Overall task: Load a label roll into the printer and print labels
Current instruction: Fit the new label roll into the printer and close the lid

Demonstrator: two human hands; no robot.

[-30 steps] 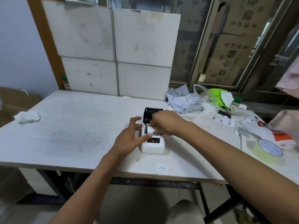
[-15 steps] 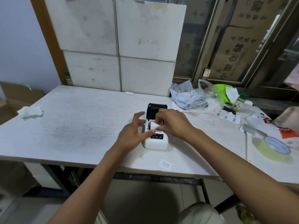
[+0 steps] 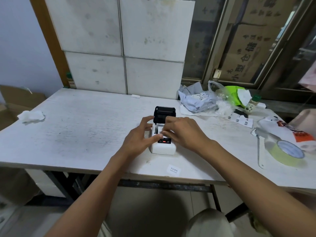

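Note:
A small white label printer (image 3: 163, 147) stands mid-table with its black lid (image 3: 164, 112) flipped up at the back. A dark panel with a red light shows on its top front. My left hand (image 3: 138, 135) grips the printer's left side, thumb on its top. My right hand (image 3: 183, 132) reaches over the open bay, fingers pressing on the white label roll (image 3: 160, 130) inside; most of the roll is hidden by the fingers. One printed label (image 3: 174, 169) lies loose near the table's front edge.
The white table (image 3: 77, 134) carries a crumpled tissue (image 3: 31, 115) at far left. At right lie plastic bags (image 3: 200, 100), a green-capped bottle (image 3: 251, 104), printed label strips (image 3: 240, 119), a yellow tape roll (image 3: 288, 152) and a red-printed packet (image 3: 297, 132). White panels (image 3: 123, 48) lean behind.
My right hand has shifted from the raised lid down and forward onto the label roll in the bay. My left hand kept its hold on the printer's side.

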